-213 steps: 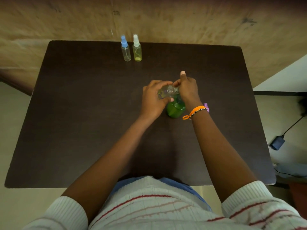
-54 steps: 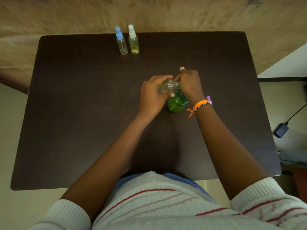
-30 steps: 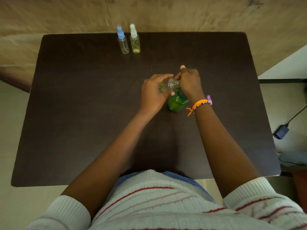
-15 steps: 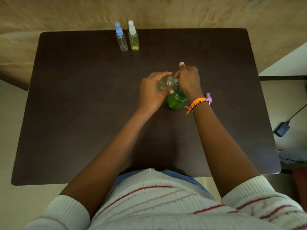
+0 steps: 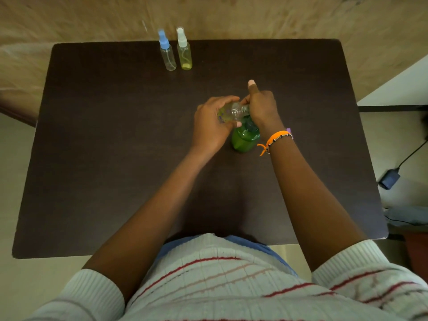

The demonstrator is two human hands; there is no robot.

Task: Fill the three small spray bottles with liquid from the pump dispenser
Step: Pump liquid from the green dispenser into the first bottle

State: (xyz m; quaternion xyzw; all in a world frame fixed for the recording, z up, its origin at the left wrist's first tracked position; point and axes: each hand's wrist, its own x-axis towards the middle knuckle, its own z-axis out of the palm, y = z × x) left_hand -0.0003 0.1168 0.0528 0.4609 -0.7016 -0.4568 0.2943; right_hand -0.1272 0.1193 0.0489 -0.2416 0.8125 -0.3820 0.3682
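Head view: green pump dispenser (image 5: 245, 140) stands mid-table, probably heavy and stable; right hand (image 5: 261, 107), curled, presses its hidden pump head. Small clear spray bottle (image 5: 232, 111), light, likely slippery, lies tilted at the dispenser's 11 o'clock, left hand (image 5: 212, 126) gripping its body.

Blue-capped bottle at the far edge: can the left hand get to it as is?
Probably not yet: the left hand grips the clear bottle at the green dispenser. The table toward the blue-capped bottle looks bare.
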